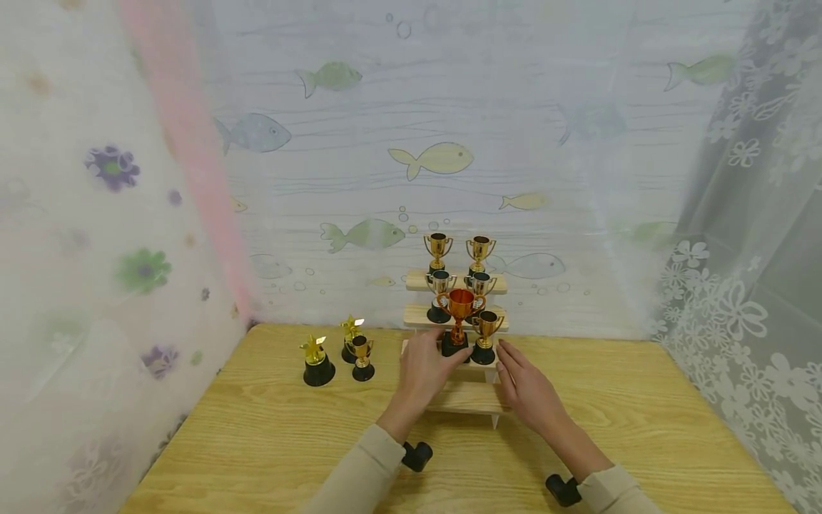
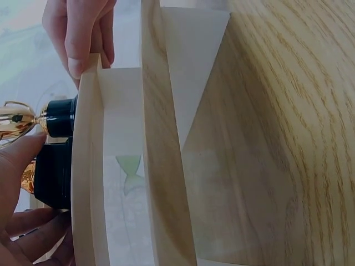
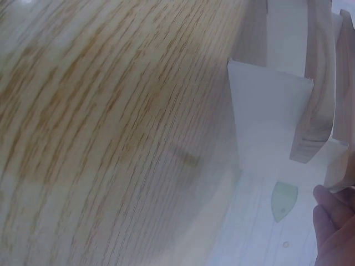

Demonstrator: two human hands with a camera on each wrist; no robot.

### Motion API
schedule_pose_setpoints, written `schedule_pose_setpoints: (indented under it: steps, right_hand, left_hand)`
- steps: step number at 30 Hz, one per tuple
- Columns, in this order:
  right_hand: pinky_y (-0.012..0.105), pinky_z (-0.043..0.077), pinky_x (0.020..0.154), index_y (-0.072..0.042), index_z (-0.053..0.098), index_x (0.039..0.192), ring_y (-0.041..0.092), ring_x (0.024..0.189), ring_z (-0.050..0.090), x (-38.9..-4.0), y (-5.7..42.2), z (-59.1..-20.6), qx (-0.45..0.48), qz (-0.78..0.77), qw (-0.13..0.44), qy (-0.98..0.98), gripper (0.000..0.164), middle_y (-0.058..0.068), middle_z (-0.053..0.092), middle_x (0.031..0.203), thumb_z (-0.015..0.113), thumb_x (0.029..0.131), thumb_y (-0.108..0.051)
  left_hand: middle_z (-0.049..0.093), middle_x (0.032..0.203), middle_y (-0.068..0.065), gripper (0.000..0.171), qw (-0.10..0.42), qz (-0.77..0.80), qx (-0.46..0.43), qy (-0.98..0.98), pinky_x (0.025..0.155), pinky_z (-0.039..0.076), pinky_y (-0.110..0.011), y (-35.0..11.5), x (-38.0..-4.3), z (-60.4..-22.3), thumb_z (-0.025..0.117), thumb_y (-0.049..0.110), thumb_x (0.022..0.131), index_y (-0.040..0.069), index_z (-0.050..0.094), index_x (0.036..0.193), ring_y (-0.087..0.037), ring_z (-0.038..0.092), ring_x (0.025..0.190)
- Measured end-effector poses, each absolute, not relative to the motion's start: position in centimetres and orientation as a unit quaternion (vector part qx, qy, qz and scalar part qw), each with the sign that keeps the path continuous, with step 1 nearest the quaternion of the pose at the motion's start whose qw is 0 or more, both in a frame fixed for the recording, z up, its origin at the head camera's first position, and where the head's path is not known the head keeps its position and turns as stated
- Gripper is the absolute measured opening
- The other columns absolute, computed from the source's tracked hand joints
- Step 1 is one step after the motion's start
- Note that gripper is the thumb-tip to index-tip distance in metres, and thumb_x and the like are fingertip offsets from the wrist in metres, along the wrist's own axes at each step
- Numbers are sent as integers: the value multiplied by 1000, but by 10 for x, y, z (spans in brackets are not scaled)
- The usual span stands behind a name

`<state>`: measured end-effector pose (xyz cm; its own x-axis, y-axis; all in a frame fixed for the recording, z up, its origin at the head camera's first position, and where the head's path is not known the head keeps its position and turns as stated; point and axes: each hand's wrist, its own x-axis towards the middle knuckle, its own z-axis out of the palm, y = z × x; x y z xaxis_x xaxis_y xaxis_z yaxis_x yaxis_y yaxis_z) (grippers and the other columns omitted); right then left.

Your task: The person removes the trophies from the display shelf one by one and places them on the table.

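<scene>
A small orange-bronze trophy cup (image 1: pixel 459 305) with a black base stands on the third step of a tiered wooden stand (image 1: pixel 467 397). My left hand (image 1: pixel 424 368) grips its base (image 2: pixel 54 174), thumb on one side and fingers round the other. Right beside it on the same step is a small gold trophy cup (image 1: pixel 486 325). At that step's right end rests my right hand (image 1: pixel 528 389), its extended fingertips touching the board's end. Two silver cups (image 1: pixel 440 283) stand one step higher, partly covered by the bronze one. Two gold cups (image 1: pixel 438 246) occupy the top step.
Left of the stand, two gold star trophies (image 1: pixel 316 360) and a small gold cup (image 1: pixel 362 357) stand on the wooden table (image 1: pixel 257 442). Black wrist-camera pieces (image 1: pixel 417 455) show by both wrists. A fish-print curtain (image 1: pixel 411 107) hangs behind.
</scene>
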<state>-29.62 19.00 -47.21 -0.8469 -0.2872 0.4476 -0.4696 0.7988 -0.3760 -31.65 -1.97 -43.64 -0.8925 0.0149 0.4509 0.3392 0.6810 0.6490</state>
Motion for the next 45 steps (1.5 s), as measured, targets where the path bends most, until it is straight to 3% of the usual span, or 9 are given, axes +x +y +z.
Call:
schedule_pose_setpoints:
  steps: [5, 15, 23, 45]
  right_hand:
    - [57, 48, 102, 7, 50, 146, 42, 134, 52, -295, 190, -471, 204, 246, 186, -929, 44, 22, 46, 155, 49, 109, -16]
    - [57, 48, 102, 8, 52, 145, 42, 134, 53, -294, 189, -470, 206, 248, 192, -927, 43, 22, 46, 154, 48, 110, -18]
    - [57, 47, 103, 7, 51, 146, 42, 134, 52, -294, 189, -471, 203, 250, 188, -928, 43, 21, 46, 155, 49, 109, -17]
    - [58, 47, 103, 7, 50, 147, 43, 135, 52, -293, 189, -469, 203, 244, 184, -930, 45, 22, 45, 155, 46, 111, -20]
  left_hand:
    - [72, 86, -1, 50, 202, -393, -100, -891, 54, 37, -26, -20, -317, -436, 83, 49, 84, 14, 75, 119, -9, 55, 65]
    - [74, 92, -3, 52, 201, -401, -106, -887, 53, 40, -24, -19, -318, -436, 83, 46, 85, 12, 74, 123, -8, 56, 66]
    - [77, 97, -5, 45, 209, -421, -120, -874, 64, 52, -26, -20, -315, -433, 84, 40, 85, 11, 76, 118, -14, 68, 81]
    - [75, 114, -11, 51, 202, -447, -118, -863, 83, 59, -40, -26, -306, -417, 85, 36, 86, 5, 74, 124, -26, 71, 105]
